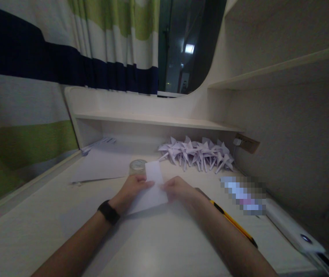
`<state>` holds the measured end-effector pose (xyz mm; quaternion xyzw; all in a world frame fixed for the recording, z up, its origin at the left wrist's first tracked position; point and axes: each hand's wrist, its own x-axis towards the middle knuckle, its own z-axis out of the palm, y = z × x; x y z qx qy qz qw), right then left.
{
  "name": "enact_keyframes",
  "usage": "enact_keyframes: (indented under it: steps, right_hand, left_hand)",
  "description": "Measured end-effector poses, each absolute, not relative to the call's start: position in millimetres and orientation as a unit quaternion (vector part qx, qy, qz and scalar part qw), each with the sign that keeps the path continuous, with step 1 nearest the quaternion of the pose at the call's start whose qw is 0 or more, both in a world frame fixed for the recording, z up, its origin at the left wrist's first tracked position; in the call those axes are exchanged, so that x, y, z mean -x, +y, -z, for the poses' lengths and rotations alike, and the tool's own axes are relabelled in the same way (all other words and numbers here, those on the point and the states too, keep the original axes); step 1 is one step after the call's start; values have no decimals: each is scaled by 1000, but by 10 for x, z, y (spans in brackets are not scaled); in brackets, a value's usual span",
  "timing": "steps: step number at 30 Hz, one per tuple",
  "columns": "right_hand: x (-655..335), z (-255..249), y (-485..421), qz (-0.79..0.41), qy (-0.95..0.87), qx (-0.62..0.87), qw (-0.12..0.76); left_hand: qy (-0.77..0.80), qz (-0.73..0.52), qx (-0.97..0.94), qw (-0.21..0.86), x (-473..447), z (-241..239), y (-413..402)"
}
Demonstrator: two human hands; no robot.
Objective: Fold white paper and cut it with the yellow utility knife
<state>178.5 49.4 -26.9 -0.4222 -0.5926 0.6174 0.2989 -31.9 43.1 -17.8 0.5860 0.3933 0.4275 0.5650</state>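
Observation:
A sheet of white paper (154,197) is held up between both hands above the desk, with a narrower part standing up at its top. My left hand (134,188), a black band on its wrist, pinches the paper from the left with the thumb on top. From the right, my right hand (178,188) grips the paper's edge between thumb and fingers. Just behind the left hand lies a roll of clear tape (138,164). Beside the right forearm is a yellow and black utility knife (234,221), partly hidden by the arm.
Several white paper pinwheels (199,154) are heaped at the back right. A stack of white paper (101,161) lies at the back left. On the right are a blurred-out device (242,195) and a white power strip (293,227). A low shelf (158,120) overhangs the back of the desk.

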Motion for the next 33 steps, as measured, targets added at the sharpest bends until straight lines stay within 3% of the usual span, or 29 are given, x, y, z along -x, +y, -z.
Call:
enact_keyframes:
  steps: [33]
  right_hand:
    - [-1586,411,491,-584,-487,415,500]
  left_hand:
    - [384,-373,-643,548,324,193,424]
